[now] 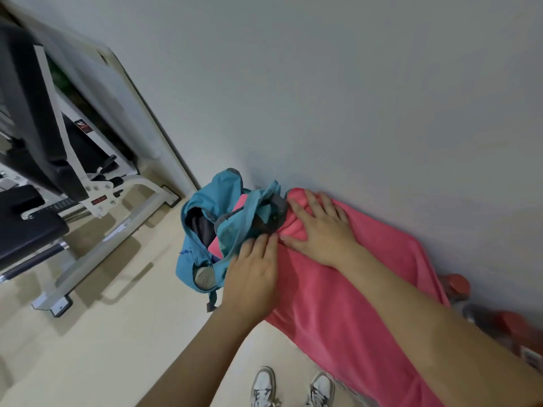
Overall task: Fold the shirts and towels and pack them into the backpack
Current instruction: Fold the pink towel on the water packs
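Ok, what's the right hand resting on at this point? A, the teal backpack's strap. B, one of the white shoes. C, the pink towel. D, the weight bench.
C: the right hand lies with its fingers spread on the pink towel, just beside the open mouth of the teal backpack.

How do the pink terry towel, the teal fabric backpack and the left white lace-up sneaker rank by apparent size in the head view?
1. pink terry towel
2. teal fabric backpack
3. left white lace-up sneaker, partly cut off by the frame, still clearly smallest
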A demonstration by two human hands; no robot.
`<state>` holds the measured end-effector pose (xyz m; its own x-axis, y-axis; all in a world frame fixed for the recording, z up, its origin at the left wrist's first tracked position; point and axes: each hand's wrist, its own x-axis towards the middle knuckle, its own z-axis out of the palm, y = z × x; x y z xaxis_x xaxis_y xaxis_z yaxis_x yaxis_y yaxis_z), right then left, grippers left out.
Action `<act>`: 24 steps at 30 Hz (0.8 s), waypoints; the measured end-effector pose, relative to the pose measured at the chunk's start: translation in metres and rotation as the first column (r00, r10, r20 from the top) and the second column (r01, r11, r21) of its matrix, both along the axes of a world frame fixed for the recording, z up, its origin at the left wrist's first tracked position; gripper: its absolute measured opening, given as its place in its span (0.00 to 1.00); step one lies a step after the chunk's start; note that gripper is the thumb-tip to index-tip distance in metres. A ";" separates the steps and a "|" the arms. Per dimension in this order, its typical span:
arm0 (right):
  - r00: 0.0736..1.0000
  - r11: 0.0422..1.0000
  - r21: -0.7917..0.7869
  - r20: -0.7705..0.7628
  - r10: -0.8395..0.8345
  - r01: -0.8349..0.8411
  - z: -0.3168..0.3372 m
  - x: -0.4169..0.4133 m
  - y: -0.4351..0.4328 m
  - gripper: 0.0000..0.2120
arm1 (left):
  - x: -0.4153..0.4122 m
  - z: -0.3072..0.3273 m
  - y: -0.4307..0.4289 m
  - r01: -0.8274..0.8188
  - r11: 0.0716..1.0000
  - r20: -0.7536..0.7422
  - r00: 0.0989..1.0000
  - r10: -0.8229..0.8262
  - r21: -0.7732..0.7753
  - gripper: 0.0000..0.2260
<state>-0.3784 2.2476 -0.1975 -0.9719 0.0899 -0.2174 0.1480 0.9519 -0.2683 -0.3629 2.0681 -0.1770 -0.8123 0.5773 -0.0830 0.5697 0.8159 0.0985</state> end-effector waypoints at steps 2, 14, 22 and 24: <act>1.000 1.000 0.027 0.020 -0.009 0.008 -0.001 0.003 -0.001 0.40 | -0.010 0.000 0.008 -0.073 0.997 0.072 0.995 0.072 0.009 0.31; 0.982 0.979 0.084 0.028 -0.186 0.183 0.003 -0.004 -0.022 0.27 | -0.015 -0.003 0.013 -0.023 0.998 -0.094 0.995 0.017 -0.060 0.22; 0.965 0.972 -0.139 -0.157 -0.208 0.187 0.038 0.051 0.000 0.27 | 0.012 0.027 0.012 -0.034 0.974 -0.087 0.996 0.015 -0.223 0.23; 0.928 0.941 -0.237 -0.225 -0.296 0.243 0.054 0.091 0.012 0.29 | 0.028 0.035 0.013 0.083 0.988 -0.127 0.987 -0.100 -0.133 0.22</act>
